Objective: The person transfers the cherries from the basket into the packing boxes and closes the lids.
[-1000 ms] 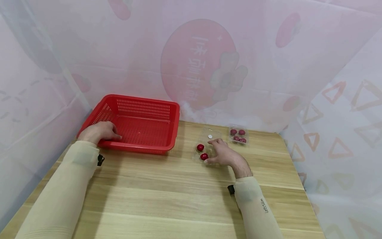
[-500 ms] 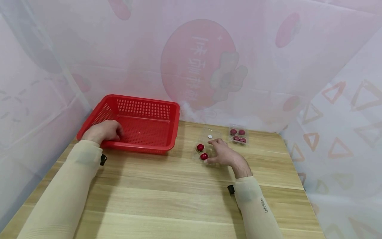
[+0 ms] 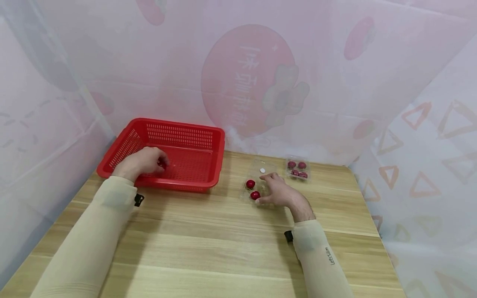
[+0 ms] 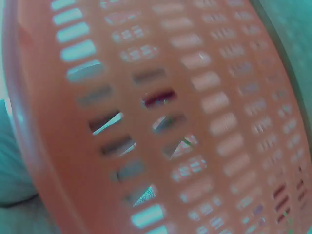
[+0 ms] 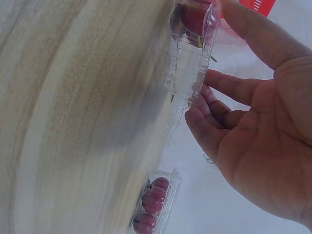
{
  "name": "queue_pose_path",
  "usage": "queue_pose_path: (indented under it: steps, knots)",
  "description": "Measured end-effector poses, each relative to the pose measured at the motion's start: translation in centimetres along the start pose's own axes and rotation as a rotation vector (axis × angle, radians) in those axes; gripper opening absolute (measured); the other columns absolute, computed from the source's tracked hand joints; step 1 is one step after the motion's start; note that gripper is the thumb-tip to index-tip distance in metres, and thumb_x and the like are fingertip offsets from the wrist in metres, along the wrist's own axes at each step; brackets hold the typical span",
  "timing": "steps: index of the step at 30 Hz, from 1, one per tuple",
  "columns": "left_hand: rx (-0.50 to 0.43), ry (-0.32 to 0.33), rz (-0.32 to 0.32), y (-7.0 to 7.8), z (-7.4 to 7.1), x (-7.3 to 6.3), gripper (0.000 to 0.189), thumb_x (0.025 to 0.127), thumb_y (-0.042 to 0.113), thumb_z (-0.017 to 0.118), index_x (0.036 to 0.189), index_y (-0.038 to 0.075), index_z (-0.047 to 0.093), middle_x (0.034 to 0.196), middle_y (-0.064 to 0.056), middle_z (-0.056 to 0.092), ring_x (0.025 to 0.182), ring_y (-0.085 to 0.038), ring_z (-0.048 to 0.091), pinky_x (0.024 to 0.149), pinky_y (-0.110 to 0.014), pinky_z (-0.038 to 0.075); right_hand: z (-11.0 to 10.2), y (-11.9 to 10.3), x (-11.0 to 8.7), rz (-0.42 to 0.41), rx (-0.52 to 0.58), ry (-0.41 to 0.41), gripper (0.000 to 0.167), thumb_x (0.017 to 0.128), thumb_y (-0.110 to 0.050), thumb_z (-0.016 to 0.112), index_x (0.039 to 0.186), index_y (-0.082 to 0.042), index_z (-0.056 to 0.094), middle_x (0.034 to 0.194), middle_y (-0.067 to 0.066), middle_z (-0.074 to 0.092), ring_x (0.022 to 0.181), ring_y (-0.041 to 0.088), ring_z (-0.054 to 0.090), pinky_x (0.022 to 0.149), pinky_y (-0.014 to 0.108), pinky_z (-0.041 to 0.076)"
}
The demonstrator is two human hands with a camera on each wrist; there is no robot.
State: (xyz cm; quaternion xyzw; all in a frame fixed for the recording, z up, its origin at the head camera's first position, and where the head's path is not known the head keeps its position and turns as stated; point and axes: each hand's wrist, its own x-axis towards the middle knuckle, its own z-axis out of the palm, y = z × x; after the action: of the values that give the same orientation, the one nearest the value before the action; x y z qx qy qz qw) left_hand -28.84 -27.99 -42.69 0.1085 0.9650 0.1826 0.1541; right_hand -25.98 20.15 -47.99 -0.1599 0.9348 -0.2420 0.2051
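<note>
My left hand [image 3: 143, 160] reaches over the near rim into the red plastic basket [image 3: 191, 183], its fingers curled round a dark red cherry [image 3: 162, 164], mostly hidden by the fingers. The left wrist view looks at the slotted basket wall [image 4: 131, 92], with a dark red patch behind one slot. On the table, an open clear clamshell box [image 5: 187, 63] has two shiny red cherries [image 3: 251, 184] in its left side. My right hand [image 3: 277, 190] holds this box by its edges, thumb at the near edge and fingertips near the hinge.
A second clear box [image 3: 298, 167], closed and holding several dark red fruits, stands behind and right of my right hand. A white round sticker [image 3: 262, 170] is on the open lid. Printed cloth walls [image 3: 335, 124] border the wooden table [image 3: 208, 248] behind and at the sides.
My left hand has moved right inside the basket and its fingers have closed round a cherry. My right hand and the boxes have stayed where they were.
</note>
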Motion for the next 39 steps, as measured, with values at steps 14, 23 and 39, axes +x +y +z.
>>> queue_pose_path:
  steps: [14, 23, 39]
  knots:
    - [-0.022, 0.046, 0.118, 4.6, 0.6, 0.0, 0.022, 0.108, 0.004, 0.08, 0.131, 0.002, 0.082, 0.127, -0.019, 0.083, 0.115, -0.035, 0.075, 0.11, -0.061, 0.067, 0.0, -0.1, -0.1, 0.005, 0.012, 0.003, 0.092, 0.105, -0.03, 0.092, 0.178, -0.001, 0.044, 0.184, 0.03, 0.036, 0.172, 0.053, 0.037, 0.139, 0.071, 0.041]
    - [-0.062, 0.066, 0.128, 7.4, 1.2, 0.0, 0.027, 0.108, 0.005, 0.081, 0.134, 0.006, 0.083, 0.131, -0.018, 0.083, 0.115, -0.034, 0.074, 0.111, -0.06, 0.068, -0.1, -0.1, -0.2, -0.002, 0.003, 0.005, 0.093, 0.105, -0.029, 0.092, 0.178, -0.001, 0.043, 0.183, 0.03, 0.037, 0.17, 0.054, 0.038, 0.139, 0.07, 0.042]
    - [-0.083, 0.094, 0.216, 12.2, 2.1, 0.3, 0.03, 0.107, 0.003, 0.081, 0.137, 0.006, 0.083, 0.132, -0.016, 0.083, 0.12, -0.033, 0.077, 0.113, -0.057, 0.069, 0.1, 0.0, -0.1, 0.005, 0.01, 0.007, 0.093, 0.105, -0.03, 0.092, 0.178, -0.001, 0.043, 0.183, 0.029, 0.037, 0.171, 0.054, 0.037, 0.14, 0.071, 0.041]
